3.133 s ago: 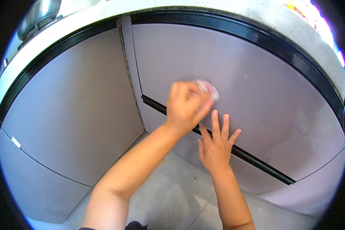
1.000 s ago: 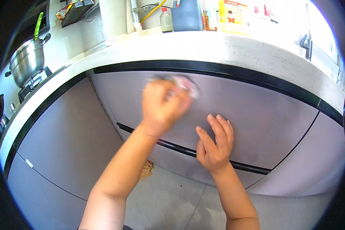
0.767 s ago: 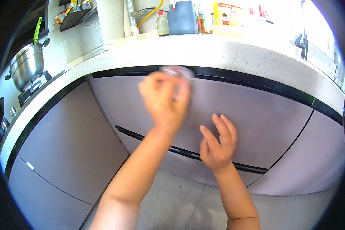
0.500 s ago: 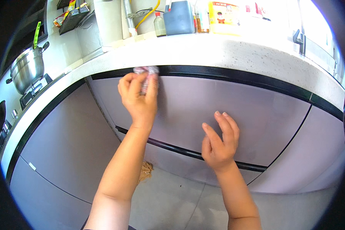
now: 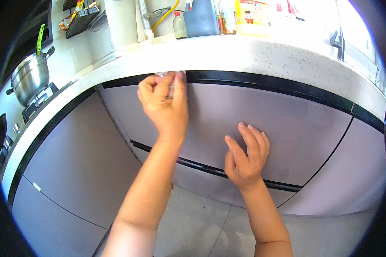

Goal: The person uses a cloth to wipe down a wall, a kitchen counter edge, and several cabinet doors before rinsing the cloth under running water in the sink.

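My left hand (image 5: 165, 105) is closed round a crumpled, pink-and-white patterned cloth (image 5: 172, 91), most of it hidden by the fingers. It presses the cloth at the black strip (image 5: 244, 81) under the counter's edge, along the top of a grey-mauve drawer front (image 5: 214, 115). Lower and to the right, my right hand (image 5: 246, 158) hovers by or rests on the same drawer front, its fingers apart and holding nothing. Whether its fingertips touch the panel I cannot tell.
Above runs a pale speckled countertop (image 5: 253, 55) bearing a small red-capped bottle (image 5: 179, 26), a blue-grey container (image 5: 200, 19) and a yellow package (image 5: 249, 19). A steel pot (image 5: 31, 77) stands far left. A tap (image 5: 339, 45) rises at the right. Grey floor tiles (image 5: 197, 222) lie below.
My left hand has slid a little to the right along the black strip with the cloth. My right hand has barely moved. The left forearm now covers most of the brown crumpled thing on the floor.
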`<move>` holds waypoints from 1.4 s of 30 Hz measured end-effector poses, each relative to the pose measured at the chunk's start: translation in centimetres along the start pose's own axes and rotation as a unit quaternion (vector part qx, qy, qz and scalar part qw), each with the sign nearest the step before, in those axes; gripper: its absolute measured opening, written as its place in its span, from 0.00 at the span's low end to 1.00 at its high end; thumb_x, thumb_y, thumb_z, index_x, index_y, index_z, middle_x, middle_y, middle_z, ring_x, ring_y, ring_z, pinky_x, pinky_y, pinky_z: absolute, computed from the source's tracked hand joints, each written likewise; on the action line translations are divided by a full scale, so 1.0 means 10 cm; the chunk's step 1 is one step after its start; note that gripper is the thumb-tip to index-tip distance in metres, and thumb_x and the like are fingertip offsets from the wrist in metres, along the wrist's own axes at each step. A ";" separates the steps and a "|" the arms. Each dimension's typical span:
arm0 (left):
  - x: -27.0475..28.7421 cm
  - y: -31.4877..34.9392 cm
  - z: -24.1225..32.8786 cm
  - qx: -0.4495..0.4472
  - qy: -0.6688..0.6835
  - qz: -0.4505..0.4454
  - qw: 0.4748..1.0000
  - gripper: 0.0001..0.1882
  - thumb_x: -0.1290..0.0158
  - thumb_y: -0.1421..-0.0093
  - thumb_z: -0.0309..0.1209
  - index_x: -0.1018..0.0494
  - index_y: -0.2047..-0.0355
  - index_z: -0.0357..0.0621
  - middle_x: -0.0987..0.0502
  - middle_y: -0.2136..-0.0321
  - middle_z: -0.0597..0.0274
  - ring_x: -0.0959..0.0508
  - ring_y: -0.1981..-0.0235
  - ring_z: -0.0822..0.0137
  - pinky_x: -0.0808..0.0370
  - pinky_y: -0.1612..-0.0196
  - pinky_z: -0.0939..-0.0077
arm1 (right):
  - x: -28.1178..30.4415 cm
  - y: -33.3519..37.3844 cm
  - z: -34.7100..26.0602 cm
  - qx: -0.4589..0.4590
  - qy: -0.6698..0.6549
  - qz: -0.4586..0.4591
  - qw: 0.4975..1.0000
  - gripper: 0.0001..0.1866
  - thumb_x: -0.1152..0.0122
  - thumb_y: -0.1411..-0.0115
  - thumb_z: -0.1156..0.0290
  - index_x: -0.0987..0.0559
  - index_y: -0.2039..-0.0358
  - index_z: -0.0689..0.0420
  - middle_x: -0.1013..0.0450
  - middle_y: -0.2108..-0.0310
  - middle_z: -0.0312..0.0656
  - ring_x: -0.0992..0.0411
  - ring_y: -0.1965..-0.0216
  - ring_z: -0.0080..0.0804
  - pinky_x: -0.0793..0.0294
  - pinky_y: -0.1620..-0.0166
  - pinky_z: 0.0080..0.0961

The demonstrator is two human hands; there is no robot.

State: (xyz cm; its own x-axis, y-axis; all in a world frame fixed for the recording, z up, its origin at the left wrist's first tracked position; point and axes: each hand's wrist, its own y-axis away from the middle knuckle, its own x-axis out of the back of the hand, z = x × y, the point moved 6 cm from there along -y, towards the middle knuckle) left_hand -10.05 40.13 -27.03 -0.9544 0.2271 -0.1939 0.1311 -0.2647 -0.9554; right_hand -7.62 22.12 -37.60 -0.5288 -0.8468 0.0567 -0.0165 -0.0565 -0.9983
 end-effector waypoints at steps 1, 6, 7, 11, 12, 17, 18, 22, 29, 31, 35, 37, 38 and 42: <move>-0.04 0.05 0.06 0.009 -0.009 0.003 1.000 0.07 0.38 0.47 0.29 0.20 0.69 0.41 0.33 0.69 0.61 0.33 0.64 0.62 0.34 0.61 0.71 | 0.00 0.01 0.00 -0.002 0.003 -0.002 1.000 0.15 0.43 0.55 0.77 0.19 0.64 0.52 0.28 0.51 0.45 0.35 0.47 0.40 0.42 0.43 0.39; -0.16 0.17 0.57 -0.105 0.002 -0.041 0.994 0.08 0.37 0.49 0.27 0.19 0.68 0.42 0.32 0.70 0.63 0.32 0.65 0.66 0.33 0.62 0.76 | -0.02 0.01 -0.01 0.000 0.032 -0.006 0.999 0.14 0.42 0.56 0.77 0.19 0.66 0.52 0.28 0.51 0.45 0.34 0.48 0.40 0.41 0.44 0.40; -0.15 0.14 0.48 -0.110 -0.005 -0.032 0.993 0.08 0.37 0.50 0.27 0.19 0.68 0.43 0.33 0.70 0.62 0.33 0.65 0.64 0.34 0.63 0.74 | -0.02 0.01 0.00 0.001 0.028 -0.004 1.000 0.14 0.42 0.55 0.77 0.19 0.66 0.52 0.28 0.51 0.45 0.34 0.48 0.40 0.41 0.44 0.40; -0.05 0.08 0.19 -0.062 -0.027 0.002 0.998 0.09 0.37 0.50 0.27 0.19 0.67 0.44 0.34 0.69 0.61 0.35 0.65 0.61 0.35 0.63 0.70 | -0.01 -0.01 0.01 0.000 0.007 0.009 1.000 0.12 0.42 0.55 0.76 0.19 0.67 0.53 0.28 0.51 0.44 0.34 0.48 0.40 0.41 0.45 0.40; -0.07 0.14 0.21 -0.056 -0.036 0.017 0.998 0.09 0.37 0.50 0.27 0.19 0.67 0.44 0.34 0.69 0.61 0.35 0.65 0.61 0.35 0.63 0.70 | -0.01 0.00 0.02 0.000 0.004 0.011 1.000 0.12 0.42 0.55 0.76 0.19 0.68 0.53 0.28 0.51 0.44 0.35 0.48 0.40 0.41 0.45 0.40; -0.15 0.30 0.46 -0.104 -0.032 -0.004 0.994 0.10 0.37 0.52 0.27 0.19 0.67 0.46 0.32 0.68 0.60 0.35 0.66 0.61 0.35 0.64 0.70 | -0.03 0.03 -0.02 0.005 0.028 -0.004 1.000 0.12 0.42 0.55 0.76 0.19 0.68 0.53 0.28 0.51 0.45 0.35 0.47 0.41 0.41 0.44 0.41; -0.14 0.31 0.49 -0.124 -0.018 -0.009 0.992 0.09 0.37 0.53 0.28 0.19 0.68 0.46 0.32 0.68 0.60 0.34 0.66 0.61 0.35 0.64 0.71 | -0.02 0.04 -0.02 0.005 0.034 -0.009 0.999 0.12 0.42 0.55 0.76 0.19 0.68 0.53 0.28 0.51 0.45 0.35 0.47 0.41 0.41 0.44 0.41; -0.05 0.12 0.26 -0.113 -0.042 0.010 0.993 0.07 0.37 0.52 0.27 0.19 0.70 0.44 0.33 0.69 0.62 0.35 0.65 0.61 0.35 0.63 0.70 | -0.02 0.03 0.00 0.011 0.033 -0.007 0.999 0.12 0.43 0.55 0.76 0.19 0.68 0.53 0.28 0.51 0.45 0.35 0.47 0.41 0.41 0.44 0.41; -0.20 0.32 0.59 -0.101 0.006 0.011 0.995 0.07 0.37 0.52 0.26 0.20 0.70 0.46 0.32 0.70 0.62 0.35 0.66 0.61 0.38 0.63 0.69 | -0.02 0.04 -0.01 0.000 0.032 -0.007 0.999 0.12 0.42 0.55 0.76 0.19 0.68 0.53 0.28 0.51 0.44 0.34 0.47 0.40 0.40 0.45 0.41; -0.27 0.39 0.81 -0.168 0.048 -0.030 0.984 0.07 0.37 0.53 0.27 0.20 0.71 0.46 0.32 0.69 0.62 0.35 0.66 0.61 0.38 0.64 0.69 | -0.04 0.05 0.00 0.002 0.040 -0.014 0.999 0.12 0.42 0.55 0.75 0.19 0.67 0.53 0.28 0.51 0.44 0.34 0.47 0.40 0.40 0.45 0.40; -0.16 0.16 0.37 -0.127 0.005 -0.010 0.992 0.07 0.37 0.52 0.28 0.20 0.69 0.45 0.33 0.71 0.61 0.34 0.67 0.61 0.36 0.64 0.68 | -0.01 0.02 0.05 0.010 0.025 0.001 1.000 0.12 0.43 0.55 0.75 0.18 0.68 0.54 0.27 0.51 0.43 0.34 0.48 0.40 0.40 0.45 0.39; -0.06 0.12 0.07 -0.031 0.028 0.014 0.999 0.07 0.37 0.51 0.28 0.20 0.70 0.44 0.33 0.70 0.61 0.34 0.67 0.62 0.36 0.63 0.68 | -0.01 0.02 0.04 0.006 0.011 0.011 1.000 0.12 0.43 0.55 0.75 0.18 0.68 0.54 0.27 0.51 0.43 0.34 0.48 0.39 0.40 0.44 0.39; -0.08 0.16 0.10 -0.036 0.009 0.019 0.999 0.07 0.37 0.51 0.28 0.20 0.69 0.45 0.34 0.70 0.61 0.34 0.67 0.61 0.36 0.63 0.68 | -0.03 0.04 0.03 0.009 0.012 0.008 1.000 0.12 0.43 0.55 0.75 0.18 0.68 0.54 0.27 0.51 0.43 0.34 0.47 0.39 0.41 0.44 0.39; -0.18 0.32 0.58 -0.137 -0.021 -0.013 0.990 0.09 0.37 0.53 0.27 0.20 0.68 0.47 0.32 0.70 0.62 0.34 0.67 0.61 0.37 0.62 0.70 | -0.03 0.09 0.03 0.008 0.022 -0.011 1.000 0.12 0.43 0.54 0.75 0.18 0.68 0.54 0.27 0.52 0.43 0.34 0.48 0.39 0.41 0.44 0.39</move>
State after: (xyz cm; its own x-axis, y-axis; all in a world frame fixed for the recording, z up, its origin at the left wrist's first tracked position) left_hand -9.42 33.45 -28.45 -0.9680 0.1890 -0.1653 0.1693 0.0054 -0.9855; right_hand -7.21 22.18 -38.47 -0.5653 -0.8213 0.0772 -0.0156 -0.0830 -0.9964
